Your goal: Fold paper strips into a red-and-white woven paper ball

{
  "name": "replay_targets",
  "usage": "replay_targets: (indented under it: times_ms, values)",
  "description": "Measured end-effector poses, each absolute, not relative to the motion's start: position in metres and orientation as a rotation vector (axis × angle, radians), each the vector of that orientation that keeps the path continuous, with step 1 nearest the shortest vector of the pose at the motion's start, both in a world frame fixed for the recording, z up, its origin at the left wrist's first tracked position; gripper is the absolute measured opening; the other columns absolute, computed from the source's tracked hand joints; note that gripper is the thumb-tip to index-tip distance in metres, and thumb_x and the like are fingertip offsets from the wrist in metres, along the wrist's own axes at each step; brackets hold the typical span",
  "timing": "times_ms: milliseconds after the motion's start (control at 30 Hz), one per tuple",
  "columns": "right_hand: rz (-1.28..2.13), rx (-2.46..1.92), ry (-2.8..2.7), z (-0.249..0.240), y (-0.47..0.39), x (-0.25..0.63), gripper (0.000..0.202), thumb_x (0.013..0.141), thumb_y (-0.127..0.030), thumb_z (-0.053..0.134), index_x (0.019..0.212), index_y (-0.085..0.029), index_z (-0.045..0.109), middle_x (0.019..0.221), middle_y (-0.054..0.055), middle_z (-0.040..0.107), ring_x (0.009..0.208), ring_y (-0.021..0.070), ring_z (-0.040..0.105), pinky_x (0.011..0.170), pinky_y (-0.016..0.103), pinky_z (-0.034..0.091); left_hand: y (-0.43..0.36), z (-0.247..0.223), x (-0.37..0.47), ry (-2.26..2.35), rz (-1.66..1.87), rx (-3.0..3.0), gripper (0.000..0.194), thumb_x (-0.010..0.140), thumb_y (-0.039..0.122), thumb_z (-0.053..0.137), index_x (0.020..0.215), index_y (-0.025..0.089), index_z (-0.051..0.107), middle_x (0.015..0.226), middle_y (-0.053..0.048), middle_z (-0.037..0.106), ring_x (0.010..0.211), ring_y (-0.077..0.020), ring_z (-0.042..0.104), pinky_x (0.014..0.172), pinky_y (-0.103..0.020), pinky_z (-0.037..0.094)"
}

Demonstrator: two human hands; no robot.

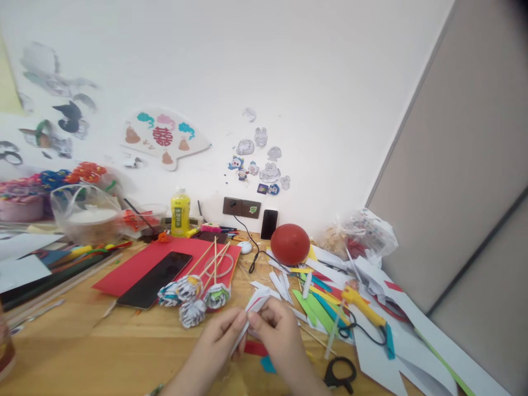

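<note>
Near the table's front centre, a folded white paper piece (259, 300) with a thin red line is pinched between both hands. My left hand (220, 338) grips its left side, thumb and fingers pressed together. From the right, my right hand (277, 330) closes round the same paper, its thumb near the left thumb. Just beyond my left hand lie several paper flowers (192, 312) on thin wooden sticks (215, 258), their heads toward me. Beneath the hands are a red scrap (256, 348) and a blue scrap (268, 364).
A black phone (154, 280) lies on red paper (124, 269) at the left. Behind stand a yellow bottle (180, 213) and a red balloon (290, 244). To the right are paper strips, a yellow glue gun (363, 306), white sheets (379, 352) and black scissor handles (340, 374).
</note>
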State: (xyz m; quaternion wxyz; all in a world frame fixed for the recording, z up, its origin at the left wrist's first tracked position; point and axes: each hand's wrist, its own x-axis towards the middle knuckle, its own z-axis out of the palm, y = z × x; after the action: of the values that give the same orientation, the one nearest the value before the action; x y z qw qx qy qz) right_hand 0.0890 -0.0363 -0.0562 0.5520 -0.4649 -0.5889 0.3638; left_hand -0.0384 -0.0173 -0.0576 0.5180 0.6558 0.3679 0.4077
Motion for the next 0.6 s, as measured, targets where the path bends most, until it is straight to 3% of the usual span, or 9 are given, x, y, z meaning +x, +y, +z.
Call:
replay_targets:
  times_ms: [233,300,400,467,600]
  values:
    - [0.709,-1.162,-1.435,-0.061,-0.034,0.089,0.024,0.073,-0.027,0.057,0.056,-0.018,0.042,0.05,-0.008,0.035,0.048,0.0086,0.033,0.046,0.02,0.025,-0.017,-0.063,-0.036,0.909,0.945,1.523,0.05,0.073,0.066,0.041,0.051,0.021,0.041,0.037,0.008,0.038,0.034,-0.0086,0.035,0.038,-0.02,0.029]
    - [0.721,-1.186,-1.426,-0.06,-0.032,0.089,0.024,0.072,-0.027,0.056,0.055,-0.019,0.041,0.049,-0.008,0.036,0.047,0.0089,0.034,0.046,0.02,0.025,-0.015,-0.069,-0.035,0.924,1.0,1.555,0.046,0.077,0.061,0.04,0.059,0.019,0.048,0.041,0.007,0.045,0.035,-0.01,0.041,0.037,-0.021,0.034]
    - [0.775,-1.22,-1.34,-0.055,-0.029,0.087,0.017,0.072,-0.028,0.055,0.061,-0.019,0.046,0.05,-0.007,0.04,0.047,0.0098,0.038,0.046,0.02,0.028,-0.011,-0.08,-0.035,0.996,1.252,1.829,0.032,0.082,0.045,0.045,0.092,0.017,0.056,0.072,-0.003,0.065,0.059,-0.0168,0.062,0.053,-0.025,0.05]
    - [0.792,-1.233,-1.278,-0.053,-0.028,0.084,0.015,0.071,-0.029,0.054,0.063,-0.018,0.047,0.05,-0.007,0.042,0.046,0.0102,0.039,0.046,0.02,0.03,-0.01,-0.086,-0.037,1.073,1.404,2.142,0.028,0.085,0.036,0.045,0.103,0.018,0.056,0.09,-0.008,0.068,0.078,-0.0206,0.065,0.068,-0.029,0.053]
    - [0.733,-1.226,-1.221,-0.056,-0.026,0.078,0.02,0.071,-0.03,0.055,0.059,-0.019,0.045,0.047,-0.007,0.04,0.045,0.0094,0.038,0.044,0.02,0.029,-0.011,-0.088,-0.044,1.128,1.419,2.66,0.032,0.092,0.025,0.031,0.114,0.017,0.053,0.095,-0.011,0.068,0.085,-0.0207,0.066,0.072,-0.028,0.054]
